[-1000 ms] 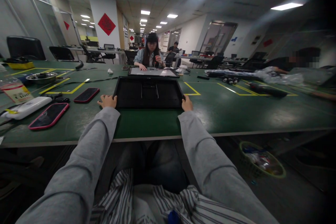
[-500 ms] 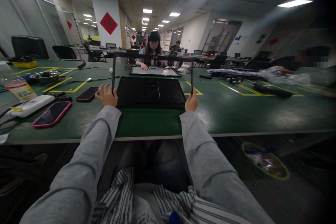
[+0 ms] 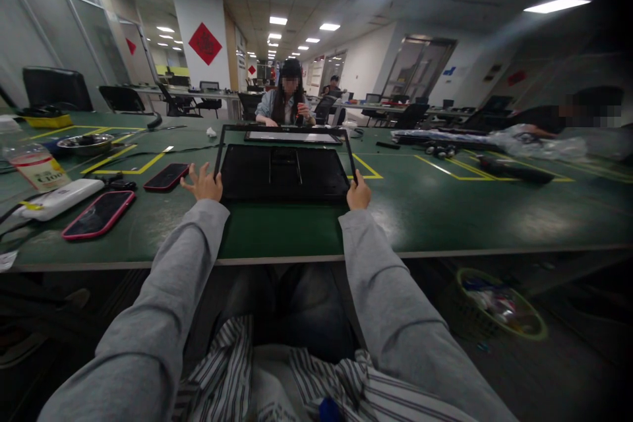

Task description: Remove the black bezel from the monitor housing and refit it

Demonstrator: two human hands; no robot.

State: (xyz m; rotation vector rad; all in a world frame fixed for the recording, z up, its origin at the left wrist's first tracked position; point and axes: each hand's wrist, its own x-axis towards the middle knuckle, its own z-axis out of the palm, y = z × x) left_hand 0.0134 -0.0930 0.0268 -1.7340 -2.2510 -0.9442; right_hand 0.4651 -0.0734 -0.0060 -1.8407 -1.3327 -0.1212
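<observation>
A thin black rectangular frame (image 3: 285,128), like a screen bezel, is tilted up with its far bar raised. My left hand (image 3: 208,186) pinches its left side near the front corner, the outer fingers spread away from it. My right hand (image 3: 359,194) is closed around the right side at about the same distance from me. Below and within the frame, a black flat panel (image 3: 244,171) with a raised rectangular bracket (image 3: 285,165) lies on the green table (image 3: 281,234). It resembles a monitor's back cover. The frame's near edge is hard to tell apart from the panel.
Left are two phones (image 3: 99,214), a white device (image 3: 64,200), a bottle (image 3: 37,166) and a metal bowl (image 3: 85,144). Across the table a person (image 3: 287,95) sits behind a light-faced panel (image 3: 291,137). Plastic-wrapped parts (image 3: 440,137) lie right; a basket (image 3: 499,303) stands below.
The frame's far bar has come down toward the panel, and its sides now slope inward. My hands stay in nearly the same place. The person opposite has raised one hand.
</observation>
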